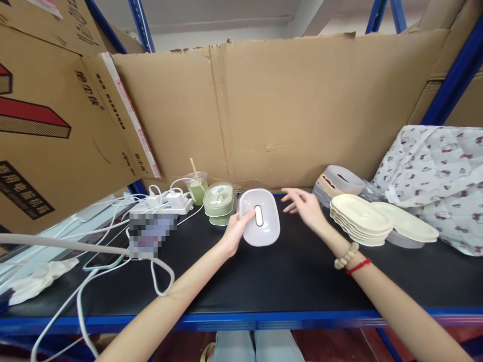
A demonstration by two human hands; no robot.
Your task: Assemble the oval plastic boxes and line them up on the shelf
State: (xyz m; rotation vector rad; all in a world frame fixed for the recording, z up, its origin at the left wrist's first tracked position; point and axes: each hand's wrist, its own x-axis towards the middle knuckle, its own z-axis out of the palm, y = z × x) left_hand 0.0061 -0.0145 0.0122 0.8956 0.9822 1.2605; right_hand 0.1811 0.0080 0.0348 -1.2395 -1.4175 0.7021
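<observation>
Pale lilac dish, pinched by left hand, its fingers hidden behind; right hand, loosely spread, right of dish.

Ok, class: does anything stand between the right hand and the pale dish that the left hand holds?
Nothing visible does: only a gap above the black tabletop separates the open right hand from the pale dish. The left hand grips the opposite side.
</observation>
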